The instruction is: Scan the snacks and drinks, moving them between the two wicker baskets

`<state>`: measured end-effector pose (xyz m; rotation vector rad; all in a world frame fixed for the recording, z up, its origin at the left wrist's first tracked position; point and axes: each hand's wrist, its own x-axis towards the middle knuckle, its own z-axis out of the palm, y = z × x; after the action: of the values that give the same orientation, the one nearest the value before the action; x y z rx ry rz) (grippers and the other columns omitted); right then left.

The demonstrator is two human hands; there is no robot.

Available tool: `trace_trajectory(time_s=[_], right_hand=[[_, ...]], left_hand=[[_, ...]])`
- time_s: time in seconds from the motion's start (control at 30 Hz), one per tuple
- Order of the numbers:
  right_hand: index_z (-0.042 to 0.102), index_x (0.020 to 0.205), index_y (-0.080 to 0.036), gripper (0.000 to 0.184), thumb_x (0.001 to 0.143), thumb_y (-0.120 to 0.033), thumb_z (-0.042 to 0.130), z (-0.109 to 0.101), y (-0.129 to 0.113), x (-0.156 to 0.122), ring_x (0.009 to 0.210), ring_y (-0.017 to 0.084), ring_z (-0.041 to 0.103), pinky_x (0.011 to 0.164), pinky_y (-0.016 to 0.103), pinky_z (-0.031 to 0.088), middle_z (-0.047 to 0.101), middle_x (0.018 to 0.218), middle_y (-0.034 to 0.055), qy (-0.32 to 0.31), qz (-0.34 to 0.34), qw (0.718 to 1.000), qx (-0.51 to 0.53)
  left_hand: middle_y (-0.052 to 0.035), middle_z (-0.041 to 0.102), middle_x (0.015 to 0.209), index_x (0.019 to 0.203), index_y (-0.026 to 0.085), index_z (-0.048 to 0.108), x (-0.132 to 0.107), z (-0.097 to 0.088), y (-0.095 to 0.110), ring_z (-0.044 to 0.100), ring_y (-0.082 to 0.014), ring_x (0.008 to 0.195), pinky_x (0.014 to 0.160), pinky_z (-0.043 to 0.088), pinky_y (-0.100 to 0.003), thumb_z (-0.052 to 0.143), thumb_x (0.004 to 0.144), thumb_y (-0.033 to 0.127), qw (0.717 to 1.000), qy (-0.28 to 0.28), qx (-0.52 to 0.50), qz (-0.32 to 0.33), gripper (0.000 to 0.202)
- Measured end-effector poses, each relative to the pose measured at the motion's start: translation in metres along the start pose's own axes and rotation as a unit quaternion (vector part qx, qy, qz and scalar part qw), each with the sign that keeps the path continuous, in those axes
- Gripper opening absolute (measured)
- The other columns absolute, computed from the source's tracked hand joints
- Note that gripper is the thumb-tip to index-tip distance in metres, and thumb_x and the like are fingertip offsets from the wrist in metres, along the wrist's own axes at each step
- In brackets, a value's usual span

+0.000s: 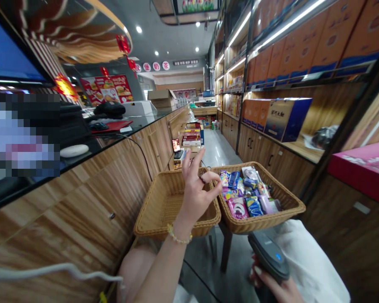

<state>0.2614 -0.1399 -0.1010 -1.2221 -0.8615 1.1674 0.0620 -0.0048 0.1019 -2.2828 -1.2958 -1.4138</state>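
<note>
While I watch from afar, the left hand (194,198) hangs open over two wicker baskets, its fingers (205,179) spread and grasping nothing, nearest the colourful snack packets (244,195) heaped in the right-hand basket (262,223). The other basket (177,223) stands just beside it. Low at right, the right hand (271,290) is clenched around a grey handheld scanner (268,256) showing a blue light. A long wood-fronted table (82,202) runs along the left.
</note>
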Motion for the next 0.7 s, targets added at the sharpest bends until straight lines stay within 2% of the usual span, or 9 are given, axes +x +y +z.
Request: trace_trajectory(time_s=[0.07,0.13,0.23,0.3,0.43,0.53,0.63,0.7], right_hand=[[0.075,0.091,-0.019,0.058,0.069,-0.071,0.084,-0.002,-0.003,0.002,0.061,0.023,0.063,0.066,0.038,0.052,0.071,0.067,0.0059,0.002,-0.002,1.0,0.003],[0.074,0.09,-0.019,0.055,0.07,-0.07,0.084,-0.004,-0.006,0.002,0.061,0.023,0.064,0.065,0.037,0.052,0.071,0.069,0.0064,-0.002,-0.005,1.0,0.003],[0.074,0.092,-0.018,0.054,0.074,-0.068,0.083,-0.004,-0.013,0.001,0.06,0.021,0.063,0.063,0.035,0.052,0.072,0.07,0.0064,-0.007,-0.004,1.0,0.005],[0.074,0.092,-0.018,0.054,0.074,-0.068,0.082,-0.002,-0.018,0.0,0.059,0.021,0.063,0.062,0.035,0.052,0.071,0.07,0.0059,-0.004,-0.001,1.0,0.004],[0.074,0.095,-0.017,0.054,0.076,-0.068,0.081,0.0,-0.023,0.004,0.06,0.02,0.062,0.062,0.033,0.051,0.071,0.075,0.0061,-0.005,-0.004,1.0,-0.024],[0.073,0.097,-0.018,0.054,0.079,-0.069,0.077,-0.002,-0.023,0.012,0.06,0.02,0.062,0.061,0.033,0.051,0.072,0.076,0.0068,-0.032,-0.017,0.998,-0.046],[0.073,0.094,-0.018,0.055,0.079,-0.071,0.075,-0.003,-0.023,0.019,0.06,0.02,0.062,0.061,0.033,0.052,0.071,0.076,0.0078,-0.05,-0.024,0.997,-0.059],[0.072,0.093,-0.018,0.054,0.079,-0.07,0.076,-0.003,-0.023,0.02,0.061,0.02,0.062,0.061,0.033,0.052,0.072,0.076,0.008,-0.042,-0.023,0.998,-0.051]], left_hand=[[0.0024,0.041,0.168,0.082,0.026,0.072,-0.005,0.009,-0.008,0.019,-0.0326,0.162,0.13,0.025,-0.061,0.074,0.092,0.022,1.0,-0.005,-0.016,-0.011,0.011],[-0.0014,0.044,0.166,0.096,0.026,0.073,-0.011,0.02,-0.017,0.024,-0.0316,0.16,0.129,0.027,-0.061,0.073,0.093,0.023,0.999,-0.025,-0.031,-0.024,0.004],[-0.0122,0.043,0.166,0.134,0.024,0.065,-0.015,0.039,-0.027,0.028,-0.0352,0.158,0.127,0.028,-0.062,0.079,0.09,0.028,0.991,-0.112,-0.013,-0.069,0.046],[-0.0182,0.044,0.165,0.144,0.02,0.06,-0.014,0.053,-0.03,0.027,-0.0405,0.158,0.126,0.027,-0.064,0.082,0.086,0.03,0.979,-0.183,0.026,-0.09,0.063],[-0.019,0.046,0.164,0.139,0.017,0.065,-0.007,0.081,-0.021,0.028,-0.0434,0.157,0.126,0.022,-0.066,0.078,0.089,0.032,0.961,-0.256,0.09,-0.049,0.054],[-0.0198,0.052,0.159,0.129,0.015,0.072,-0.003,0.106,-0.011,0.034,-0.0424,0.154,0.127,0.022,-0.065,0.076,0.091,0.034,0.944,-0.308,0.12,-0.006,0.043],[-0.0217,0.06,0.149,0.111,0.014,0.079,-0.003,0.133,-0.007,0.04,-0.0431,0.149,0.126,0.022,-0.064,0.078,0.088,0.036,0.932,-0.33,0.144,0.027,0.032],[-0.022,0.067,0.137,0.106,0.014,0.081,-0.004,0.149,-0.007,0.046,-0.0432,0.144,0.125,0.024,-0.064,0.078,0.087,0.033,0.931,-0.334,0.145,0.033,0.026]])
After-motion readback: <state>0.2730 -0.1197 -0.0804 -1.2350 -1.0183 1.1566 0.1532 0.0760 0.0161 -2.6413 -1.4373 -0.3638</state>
